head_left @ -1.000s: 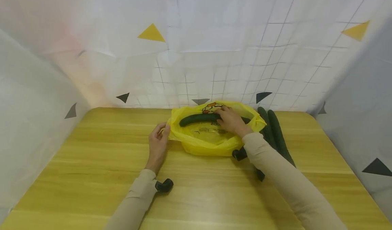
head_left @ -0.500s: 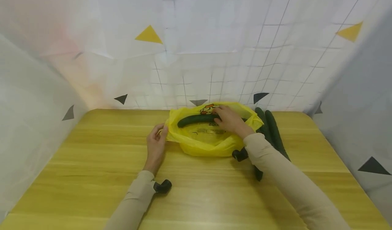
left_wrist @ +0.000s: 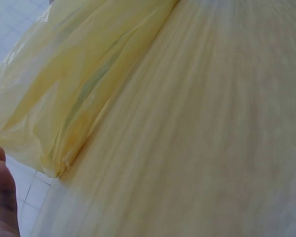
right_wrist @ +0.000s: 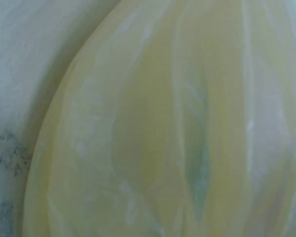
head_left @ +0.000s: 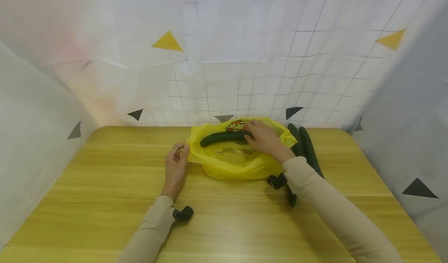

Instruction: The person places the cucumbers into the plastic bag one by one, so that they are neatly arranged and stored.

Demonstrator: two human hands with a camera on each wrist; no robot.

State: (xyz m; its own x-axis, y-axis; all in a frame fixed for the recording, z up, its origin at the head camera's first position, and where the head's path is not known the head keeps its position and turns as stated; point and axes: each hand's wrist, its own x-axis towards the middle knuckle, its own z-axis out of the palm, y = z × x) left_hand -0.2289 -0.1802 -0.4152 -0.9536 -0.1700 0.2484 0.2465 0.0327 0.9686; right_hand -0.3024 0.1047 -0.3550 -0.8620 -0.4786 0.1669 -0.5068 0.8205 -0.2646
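The table (head_left: pixel 224 224) is extending in front of the bag and to both sides of it. The yellow bag (head_left: pixel 241 171) is lying on its side of use unchanged: mouth gaping upward, near wall sagging onto the wood. The outer cucumbers (head_left: pixel 308 148), at least two, are resting beside the bag on its right; the sleeve is hiding their full count. The inner cucumber (head_left: pixel 224 137) is lying crosswise inside the bag, near its far wall.

The right hand (head_left: pixel 264 137) is reaching over the bag's right rim and holding the inner cucumber between thumb and fingers; how firmly, the views are not showing. The left hand (head_left: pixel 175 165) is pinching the bag's left rim.

Change over the last second: the right hand is shifting slightly toward the bag's right rim, and the inner cucumber's right end is no longer showing past it. The left hand and the bag are otherwise keeping their arrangement. Judgement: the inner cucumber is staying inside the bag, its placement is appearing nearly settled, and the outer cucumbers are remaining outside.
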